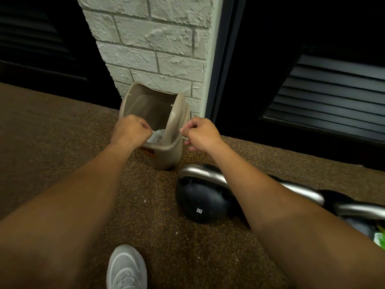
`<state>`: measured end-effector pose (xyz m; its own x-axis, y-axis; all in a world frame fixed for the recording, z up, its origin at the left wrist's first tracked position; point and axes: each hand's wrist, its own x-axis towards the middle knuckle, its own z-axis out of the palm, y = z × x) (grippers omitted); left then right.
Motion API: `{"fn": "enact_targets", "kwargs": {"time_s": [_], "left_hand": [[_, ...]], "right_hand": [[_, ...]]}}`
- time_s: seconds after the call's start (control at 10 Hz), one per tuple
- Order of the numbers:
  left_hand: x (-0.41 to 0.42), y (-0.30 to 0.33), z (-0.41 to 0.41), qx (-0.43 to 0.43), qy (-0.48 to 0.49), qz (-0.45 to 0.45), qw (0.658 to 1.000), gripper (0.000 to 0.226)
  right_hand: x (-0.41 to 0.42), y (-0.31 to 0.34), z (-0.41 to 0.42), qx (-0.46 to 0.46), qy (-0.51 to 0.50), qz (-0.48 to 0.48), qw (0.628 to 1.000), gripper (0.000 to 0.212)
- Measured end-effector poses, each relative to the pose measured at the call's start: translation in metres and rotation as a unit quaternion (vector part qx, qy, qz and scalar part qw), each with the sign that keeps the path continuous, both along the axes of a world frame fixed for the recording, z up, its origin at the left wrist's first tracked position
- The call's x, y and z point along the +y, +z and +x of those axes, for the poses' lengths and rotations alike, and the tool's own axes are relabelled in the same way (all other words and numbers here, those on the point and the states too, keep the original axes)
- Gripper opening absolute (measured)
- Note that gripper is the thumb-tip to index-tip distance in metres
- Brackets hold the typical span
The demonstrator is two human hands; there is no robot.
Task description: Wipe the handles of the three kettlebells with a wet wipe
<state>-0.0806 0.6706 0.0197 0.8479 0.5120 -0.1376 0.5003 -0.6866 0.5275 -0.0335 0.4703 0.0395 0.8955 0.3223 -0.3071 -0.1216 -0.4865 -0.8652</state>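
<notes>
A: Speckled brown floor [62,130] is filling the frame, brick pillar [154,44] standing at top centre with a tan bin [164,155] at its foot.

B: Left hand [132,130] is pinching the wipe [155,137] over the bin; right hand [201,133] is curling closed beside the swing lid [177,119], though I can't tell if it's gripping anything.

A: Kettlebells [200,203] are sitting lower right, steel handles [203,173] lined up.

B: Looks like wiping's finished, just the binning left.

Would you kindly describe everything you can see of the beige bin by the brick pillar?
The bin is a small beige container, plastic by its look, standing on the speckled floor against the brick pillar. Its swing lid is tipped up on edge, leaving the mouth open. Something pale lies inside. An orange label shows low on its front. The left hand is at its rim.
</notes>
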Motion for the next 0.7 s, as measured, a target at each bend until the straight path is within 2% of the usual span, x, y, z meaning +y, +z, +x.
{"fn": "enact_targets", "kwargs": {"time_s": [0.2,0.3,0.6,0.7], "left_hand": [[-0.003,0.011,-0.003,0.019,-0.011,0.025,0.999,0.018],[-0.006,0.017,-0.007,0.005,-0.006,-0.003,1.0,0.021],[-0.031,0.054,-0.029,-0.069,0.0,-0.046,0.997,0.013],[-0.053,0.07,-0.034,-0.103,-0.01,-0.065,0.993,0.016]], "right_hand": [[0.0,0.0,-0.004,0.007,0.019,-0.017,1.0,0.009],[-0.004,0.005,-0.006,0.006,0.022,-0.016,1.0,0.009],[-0.029,0.041,-0.018,-0.038,0.037,-0.019,0.998,0.007],[-0.049,0.058,-0.029,-0.075,0.043,-0.051,0.995,0.009]]}}
